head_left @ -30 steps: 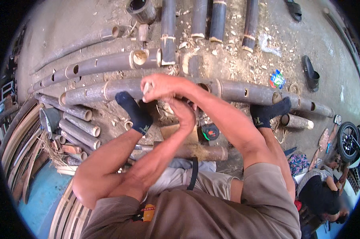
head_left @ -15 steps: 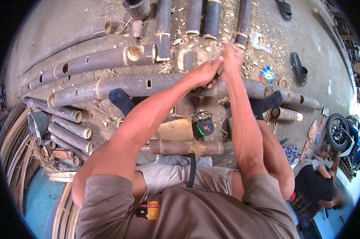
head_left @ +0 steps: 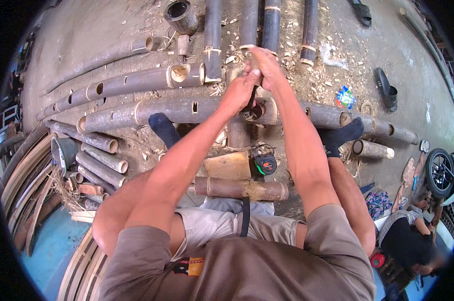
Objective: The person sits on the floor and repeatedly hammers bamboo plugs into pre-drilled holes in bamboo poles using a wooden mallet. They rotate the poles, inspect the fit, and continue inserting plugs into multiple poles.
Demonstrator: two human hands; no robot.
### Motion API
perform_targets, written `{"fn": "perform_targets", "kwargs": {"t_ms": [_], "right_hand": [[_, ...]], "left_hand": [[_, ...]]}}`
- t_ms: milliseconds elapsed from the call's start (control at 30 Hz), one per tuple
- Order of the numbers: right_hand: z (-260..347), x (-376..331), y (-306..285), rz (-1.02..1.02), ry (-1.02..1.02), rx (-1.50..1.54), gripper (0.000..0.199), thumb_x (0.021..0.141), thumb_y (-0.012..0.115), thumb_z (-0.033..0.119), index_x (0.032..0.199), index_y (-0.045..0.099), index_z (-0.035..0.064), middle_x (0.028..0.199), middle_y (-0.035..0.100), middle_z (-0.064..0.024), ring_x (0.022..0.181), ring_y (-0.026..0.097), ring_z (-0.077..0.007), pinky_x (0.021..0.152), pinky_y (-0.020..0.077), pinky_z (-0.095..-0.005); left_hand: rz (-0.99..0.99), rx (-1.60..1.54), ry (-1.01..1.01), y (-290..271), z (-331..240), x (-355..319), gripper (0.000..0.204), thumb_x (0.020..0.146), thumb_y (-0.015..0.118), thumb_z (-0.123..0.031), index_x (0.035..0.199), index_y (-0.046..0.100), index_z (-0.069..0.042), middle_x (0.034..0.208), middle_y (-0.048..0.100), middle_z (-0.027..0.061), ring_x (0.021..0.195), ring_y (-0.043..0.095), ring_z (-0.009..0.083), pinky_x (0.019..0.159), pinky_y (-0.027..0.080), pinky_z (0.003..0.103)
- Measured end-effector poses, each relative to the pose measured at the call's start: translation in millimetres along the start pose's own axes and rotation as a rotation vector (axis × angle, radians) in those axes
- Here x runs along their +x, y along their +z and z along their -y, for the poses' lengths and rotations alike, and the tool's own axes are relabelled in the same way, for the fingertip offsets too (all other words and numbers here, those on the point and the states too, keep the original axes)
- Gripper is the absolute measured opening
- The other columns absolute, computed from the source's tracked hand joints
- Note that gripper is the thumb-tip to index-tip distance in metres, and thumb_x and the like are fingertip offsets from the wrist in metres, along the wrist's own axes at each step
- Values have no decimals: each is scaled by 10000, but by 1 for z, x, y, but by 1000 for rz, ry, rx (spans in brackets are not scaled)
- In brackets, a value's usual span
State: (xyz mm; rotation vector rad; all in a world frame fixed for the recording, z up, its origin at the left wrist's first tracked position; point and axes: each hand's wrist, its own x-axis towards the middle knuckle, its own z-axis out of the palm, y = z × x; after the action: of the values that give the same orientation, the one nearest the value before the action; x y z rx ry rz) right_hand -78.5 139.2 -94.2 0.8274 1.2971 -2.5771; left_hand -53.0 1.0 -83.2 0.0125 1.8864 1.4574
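A long dark bamboo tube (head_left: 171, 111) lies crosswise in front of me, held near my two socked feet. Above a round opening cut in it (head_left: 261, 111), my left hand (head_left: 241, 89) and my right hand (head_left: 268, 67) are closed together around the upper part of a dark, narrow blade-like tool (head_left: 251, 100). The tool's lower end reaches into the opening. Its handle is mostly hidden by my fingers, so I cannot tell its exact kind. My right hand is the farther one, thumb side toward the left hand.
Another holed bamboo tube (head_left: 131, 86) lies beyond on the left. Several upright-pointing tubes (head_left: 213, 35) lie at the far side among wood chips. A tape measure (head_left: 265, 163) and a short bamboo piece (head_left: 227, 188) lie between my legs. A person (head_left: 407, 241) sits at the lower right.
Both hands have moved left along the tube with the tool, and the round opening and the dark blade now show beneath them. The whole view has shifted slightly.
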Motion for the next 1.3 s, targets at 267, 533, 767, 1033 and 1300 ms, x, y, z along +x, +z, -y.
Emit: {"fn": "perform_targets", "kwargs": {"t_ms": [267,533,767,1033,1300], "right_hand": [[-48,-23,102,790,112,-791,479,828,836,398,1148,658,90,846,661,-64,656,631,-156,547,531,-321],[63,-95,24,-139,-397,-1019,450,890,757,347,1251,695,85,1019,760,-126,893,723,-242,806,592,-400],[65,-240,-13,-175,-143,-2118,552,920,680,483,1266,643,54,985,747,-223,874,746,-403,749,563,-536],[-121,-241,24,-414,29,-410,411,851,699,141,1228,585,20,871,672,-105,725,657,-173,671,547,-361],[-179,-202,51,-639,-188,-275,245,846,667,83,1075,582,64,812,591,-11,684,530,-100,616,460,-297]], "left_hand": [[-715,-724,66,45,35,-83,614,1144,299,-513,1394,535,-5,1209,634,103,1089,624,213,925,509,360],[-162,31,213,42,-3,-64,836,1077,176,-688,926,648,-15,710,576,114,711,605,272,685,487,448],[502,910,282,36,-125,-57,948,1045,166,-728,1148,731,26,997,726,285,976,692,430,904,510,512],[255,974,611,-63,13,-14,811,840,746,-571,1417,576,-27,1374,631,233,1250,607,416,1072,470,470],[2,1077,561,-29,23,-63,1058,553,874,-712,1356,622,-71,1268,677,163,1200,631,357,1042,466,474]]}}
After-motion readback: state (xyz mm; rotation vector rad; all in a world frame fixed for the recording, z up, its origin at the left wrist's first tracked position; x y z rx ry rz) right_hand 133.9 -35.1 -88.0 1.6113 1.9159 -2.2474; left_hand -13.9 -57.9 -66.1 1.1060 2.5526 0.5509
